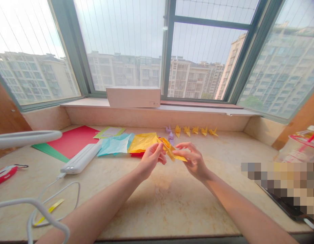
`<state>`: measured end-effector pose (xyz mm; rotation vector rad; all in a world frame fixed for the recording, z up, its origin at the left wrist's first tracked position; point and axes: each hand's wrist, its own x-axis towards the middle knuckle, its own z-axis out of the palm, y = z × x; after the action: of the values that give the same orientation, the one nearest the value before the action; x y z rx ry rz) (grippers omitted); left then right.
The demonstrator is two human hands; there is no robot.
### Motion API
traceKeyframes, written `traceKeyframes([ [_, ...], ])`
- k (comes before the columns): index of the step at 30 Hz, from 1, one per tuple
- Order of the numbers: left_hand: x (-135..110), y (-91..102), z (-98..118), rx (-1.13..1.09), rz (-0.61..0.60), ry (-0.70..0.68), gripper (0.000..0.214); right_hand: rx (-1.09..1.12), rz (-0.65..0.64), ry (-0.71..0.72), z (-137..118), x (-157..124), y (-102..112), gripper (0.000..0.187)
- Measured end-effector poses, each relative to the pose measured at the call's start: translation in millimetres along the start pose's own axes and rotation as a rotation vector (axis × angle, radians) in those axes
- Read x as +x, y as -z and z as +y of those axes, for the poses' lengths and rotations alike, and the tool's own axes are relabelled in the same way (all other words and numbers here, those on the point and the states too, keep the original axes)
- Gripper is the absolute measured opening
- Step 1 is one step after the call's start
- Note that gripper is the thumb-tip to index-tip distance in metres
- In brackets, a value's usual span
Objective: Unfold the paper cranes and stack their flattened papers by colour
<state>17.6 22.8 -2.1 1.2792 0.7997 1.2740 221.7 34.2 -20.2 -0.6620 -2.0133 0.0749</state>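
Between my two hands, above the stone counter, is a partly folded piece of yellow origami paper (169, 150). The fingers of my left hand (154, 154) pinch its left end. At its right side, my right hand (191, 156) grips a flap between thumb and fingers. Just behind my left hand lie a stack of yellow paper squares (143, 141) and a light blue stack (115, 144), with a bit of red paper (137, 154) showing under the yellow. Finished yellow paper cranes (195, 130) stand in a row at the back, beside purple cranes (168, 129).
A white power bank (80, 159) with a looping cable (78, 195) lies on the left, near red paper (73, 140) and green paper (48, 151). A white box (133, 97) sits on the sill. At the right are a plastic cup (299, 147) and a dark device (281, 200), partly blurred out.
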Motion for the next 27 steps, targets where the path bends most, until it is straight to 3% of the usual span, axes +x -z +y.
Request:
traceKeyframes([
  [5, -10, -11.2, 3, 0.012, -0.125, 0.018, 0.041, -0.006, 0.049, -0.056, 1, 0, -5, 0.039],
  [11, -5, -9.2, -3, 0.096, -0.052, -0.051, 0.034, -0.02, -0.042, -0.016, -10, 4, -5, 0.046],
  [14, -1, -5.2, -6, 0.151, -0.052, -0.077, 0.031, 0.015, -0.038, -0.076, -14, 5, -5, 0.038],
  [18, 0, -2.4, -10, 0.22, -0.068, -0.103, 0.03, 0.048, 0.002, -0.197, -15, 7, -9, 0.014],
  [23, 1, -0.1, -15, 0.266, -0.085, -0.137, 0.027, 0.153, 0.031, -0.384, -10, 6, -18, 0.018],
  [27, 1, 1.4, -16, 0.305, -0.083, -0.134, 0.027, 0.18, 0.034, -0.453, -9, 6, -21, 0.019],
])
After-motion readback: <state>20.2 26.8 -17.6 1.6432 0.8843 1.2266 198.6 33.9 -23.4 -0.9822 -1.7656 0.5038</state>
